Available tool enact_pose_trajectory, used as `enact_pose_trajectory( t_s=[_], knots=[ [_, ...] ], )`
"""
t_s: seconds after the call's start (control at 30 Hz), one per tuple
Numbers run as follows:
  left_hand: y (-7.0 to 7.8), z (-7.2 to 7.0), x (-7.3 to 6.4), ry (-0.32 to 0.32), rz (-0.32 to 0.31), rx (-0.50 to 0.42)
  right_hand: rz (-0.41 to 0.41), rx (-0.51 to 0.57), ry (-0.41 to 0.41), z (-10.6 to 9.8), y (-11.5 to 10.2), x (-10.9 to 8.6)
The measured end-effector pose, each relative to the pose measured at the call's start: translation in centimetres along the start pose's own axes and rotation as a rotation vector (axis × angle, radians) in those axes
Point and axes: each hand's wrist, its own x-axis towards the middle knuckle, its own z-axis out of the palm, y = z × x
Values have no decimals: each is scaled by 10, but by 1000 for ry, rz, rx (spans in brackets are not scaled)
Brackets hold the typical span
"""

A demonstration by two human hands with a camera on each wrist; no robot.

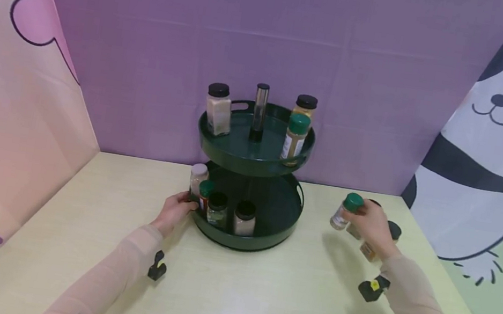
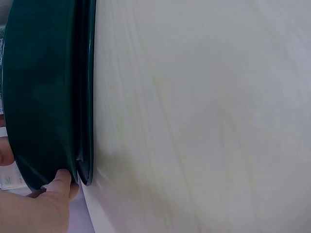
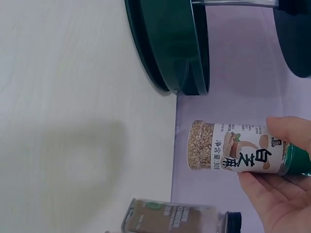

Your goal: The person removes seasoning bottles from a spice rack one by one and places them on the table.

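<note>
A two-tier dark green rotating rack (image 1: 241, 242) stands on the table. My left hand (image 1: 173, 210) grips the left edge of its lower tier; in the left wrist view, fingers (image 2: 59, 183) lie against the tray wall (image 2: 41, 87). Off to the right, my right hand (image 1: 375, 227) pinches a green-lidded seasoning jar (image 3: 248, 150) near its lid. Pale sesame seeds show through the clear end, and the jar is held tilted, above the table. Several dark-lidded jars, among them a brown powder jar (image 3: 170, 218), stand behind and beneath this hand, partly hidden.
The upper tier holds a black-lidded square jar (image 1: 219, 111) at left and a green-lidded jar (image 1: 293, 144) at right, with another behind. Several jars, including a black-lidded one (image 1: 244, 221), stand at the lower tier's front left. A purple backdrop (image 1: 159, 56) hangs behind the table.
</note>
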Motion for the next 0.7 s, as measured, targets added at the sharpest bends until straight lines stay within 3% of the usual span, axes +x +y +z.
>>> enact_pose_trajectory(
  t_s=[0.5,0.7],
  knots=[
    [-1,0,2,3,1,-5,24,-61,6,2,25,-8],
    [-1,0,2,-5,3,-9,66,-28,-20,5,31,-9]
  ],
)
